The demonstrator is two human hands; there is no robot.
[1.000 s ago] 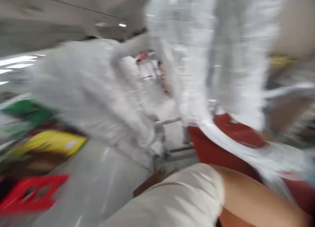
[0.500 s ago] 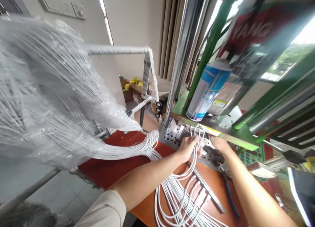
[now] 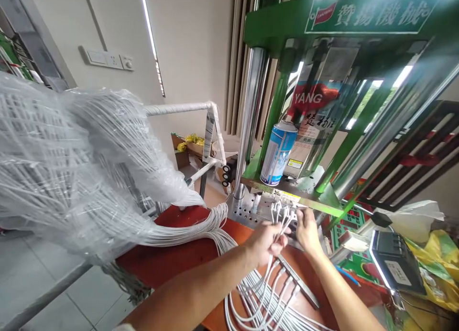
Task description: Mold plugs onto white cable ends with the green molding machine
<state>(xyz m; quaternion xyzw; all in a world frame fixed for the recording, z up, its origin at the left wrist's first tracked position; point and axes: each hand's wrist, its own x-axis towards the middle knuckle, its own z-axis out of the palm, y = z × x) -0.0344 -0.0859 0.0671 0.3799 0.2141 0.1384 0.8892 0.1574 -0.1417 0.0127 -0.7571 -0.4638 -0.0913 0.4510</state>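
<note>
My left hand (image 3: pixel 267 242) is closed around several white cables (image 3: pixel 268 273), whose upper ends with pale connectors (image 3: pixel 283 212) stick up in front of the press's lower plate. Close to the right of those connectors is my right hand (image 3: pixel 307 230), its fingers curled together; whatever they may hold is hidden. A metal bar (image 3: pixel 298 281) lies on the orange-brown tabletop (image 3: pixel 233 228) below my hands, with several more cable ends lined up along its left side. A thick bundle of white cables (image 3: pixel 179 236) runs in from the left.
A green press (image 3: pixel 279 20) with chrome columns rises ahead; a blue-and-white spray can (image 3: pixel 278 154) stands on its plate. Plastic-wrapped cables (image 3: pixel 107 144) hang over a rack at left. A black box (image 3: pixel 398 264) and a control panel (image 3: pixel 351 223) are at right.
The cable ends, reaching under the press plate before, now show their connectors in front of it, held in my left hand. My head view has shifted, showing more of the press top.
</note>
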